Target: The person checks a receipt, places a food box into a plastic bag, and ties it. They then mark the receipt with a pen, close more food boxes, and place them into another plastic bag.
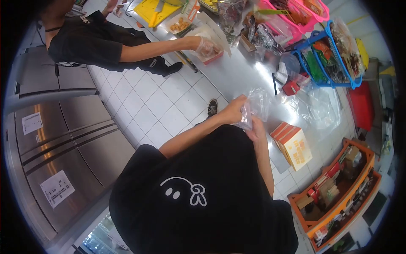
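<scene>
Between my two hands is a clear plastic bag [259, 103], held above the near edge of the metal table [237, 78]. My left hand [235, 110] is closed on the bag's left side. Just below and to the right, my right hand [255, 130] pinches the lower part of the same bag. Its thin film is crumpled and see-through, and nothing can be made out inside it.
Folded orange-and-white boxes [292, 144] stand right of my hands. Blue basket [332, 55] and pink basket [304, 17] hold packets. A co-worker's gloved hand [206, 46] reaches into an open box at the upper middle. A knife [156, 15] lies on a yellow board.
</scene>
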Tool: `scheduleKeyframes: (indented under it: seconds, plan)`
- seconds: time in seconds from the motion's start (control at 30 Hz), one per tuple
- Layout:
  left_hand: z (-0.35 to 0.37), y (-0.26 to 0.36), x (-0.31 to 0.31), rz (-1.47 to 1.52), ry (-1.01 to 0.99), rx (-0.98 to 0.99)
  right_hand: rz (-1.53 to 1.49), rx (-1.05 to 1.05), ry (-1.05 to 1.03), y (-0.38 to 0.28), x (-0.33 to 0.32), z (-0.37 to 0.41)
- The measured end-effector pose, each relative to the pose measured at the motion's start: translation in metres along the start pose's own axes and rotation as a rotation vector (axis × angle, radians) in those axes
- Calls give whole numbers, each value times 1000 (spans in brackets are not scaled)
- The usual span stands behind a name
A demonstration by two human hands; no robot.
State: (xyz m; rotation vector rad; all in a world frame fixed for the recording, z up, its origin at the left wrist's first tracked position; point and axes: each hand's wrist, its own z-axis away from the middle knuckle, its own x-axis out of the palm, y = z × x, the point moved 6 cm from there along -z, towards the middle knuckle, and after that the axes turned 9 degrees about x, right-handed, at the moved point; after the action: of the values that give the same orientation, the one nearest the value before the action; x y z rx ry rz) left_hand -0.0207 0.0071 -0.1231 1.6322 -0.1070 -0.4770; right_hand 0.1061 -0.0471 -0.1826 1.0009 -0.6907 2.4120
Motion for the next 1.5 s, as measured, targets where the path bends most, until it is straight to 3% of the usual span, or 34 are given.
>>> scheduleKeyframes:
  seconds: [0.07,0.13,0.17,0.23,0.27,0.3,0.33,0.4,0.47,0.5,0.53,0.57,0.6,0.67,0.7,0.73,0.8,0.83,0.9,0.97,1.0,1.07,1.1,1.17,1.23,1.3,1.33,1.43,1.5]
  plan:
    - [3,1,-4,-131,-88,21,121,-99,90,-11,-14,1]
    - [11,-25,-16,133,91,-201,170,-288,277,-27,-30,4]
    - [11,-22,-17,134,95,-200,46,-255,256,-30,-27,8]
    - [17,-29,-16,607,240,-417,-23,-231,189,-33,-13,13]
    - [16,-31,-19,606,238,-413,-96,-210,121,-34,-5,13]
    - [18,-39,-24,705,365,-423,-92,-214,119,-39,-1,15]
    - [22,-47,-30,805,494,-433,-57,-236,219,-45,-3,21]
    - [29,-67,-51,745,515,-437,-26,-260,326,-56,-28,23]
    - [39,-82,-80,541,532,-369,1142,-698,797,-95,-72,40]
    - [42,-84,-91,403,515,-287,1238,-729,910,-98,-45,60]
    - [45,-79,-96,74,410,-264,1339,-760,1030,-105,2,78]
    - [39,-65,-92,-249,298,-218,1312,-888,1023,-103,25,80]
    - [27,-41,-81,-226,264,-213,1287,-1015,1009,-101,45,82]
    - [11,55,-67,-965,349,447,1324,-666,757,-91,77,72]
    - [4,43,-61,-789,218,471,1312,-667,776,-97,74,74]
    - [1,34,-58,-784,203,476,1488,-555,739,-98,71,70]
    - [-15,13,-64,-128,182,212,1653,-450,703,-105,61,73]
    - [-17,15,-65,-125,176,219,1770,-383,744,-111,52,79]
    - [-22,22,-69,-63,103,39,1884,-325,793,-115,48,84]
    - [-23,45,-61,11,70,58,1936,-923,859,-112,77,101]
    - [-26,52,-55,86,40,73,1928,-925,870,-112,92,101]
    - [-29,50,-40,159,-29,4,1365,-916,260,-110,121,103]
    - [-30,48,-31,230,-88,-65,1361,-917,266,-108,115,100]
    - [-31,51,-30,89,-126,-138,1251,-819,96,-95,101,84]
    - [-32,46,-31,-53,-155,-207,1283,-819,149,-95,89,84]
    - [-31,41,-27,263,-107,-186,1314,-814,210,-98,76,87]
    - [-31,36,-30,262,-111,-186,1295,-786,225,-100,68,88]
    - [-33,47,-31,46,-249,-127,1265,-809,250,-103,69,95]
    - [-33,108,-34,-485,13,613,1257,-857,263,-105,78,101]
